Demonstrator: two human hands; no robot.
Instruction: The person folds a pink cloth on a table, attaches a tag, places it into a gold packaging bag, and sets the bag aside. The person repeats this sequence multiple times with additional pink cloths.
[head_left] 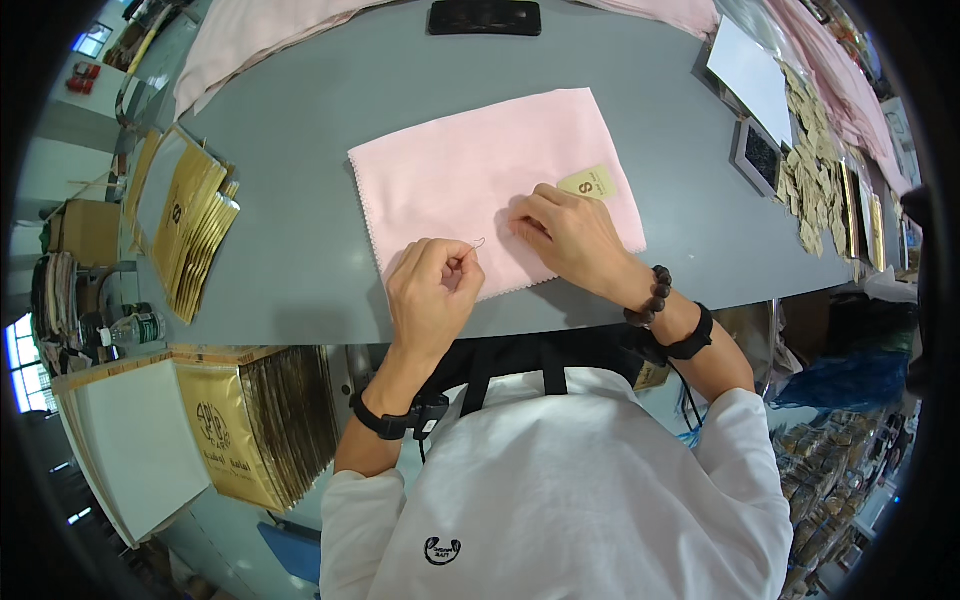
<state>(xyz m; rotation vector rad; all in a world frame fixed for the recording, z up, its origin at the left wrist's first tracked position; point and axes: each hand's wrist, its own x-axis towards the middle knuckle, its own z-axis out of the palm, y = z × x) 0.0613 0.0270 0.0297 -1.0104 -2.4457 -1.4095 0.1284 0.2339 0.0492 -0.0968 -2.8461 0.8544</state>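
A folded pale pink cloth (440, 170) with zigzag edges lies on the grey table. My left hand (435, 292) is over its lower left part, fingers pinched on a thin dark loop, perhaps thread or wire (479, 243). My right hand (567, 238) is to the right, over the cloth, its fingers bent and pressed together; what they hold, if anything, is hidden. A small pale yellow tag (585, 179) lies on the cloth just beyond my right hand.
Gold packets (195, 230) are stacked at the left. A black phone (484, 16) lies at the far edge. At the right are a small dark tray (758, 155), a white board (745, 70) and scattered small tags (810, 170). Pink fabric (260, 35) borders the far side.
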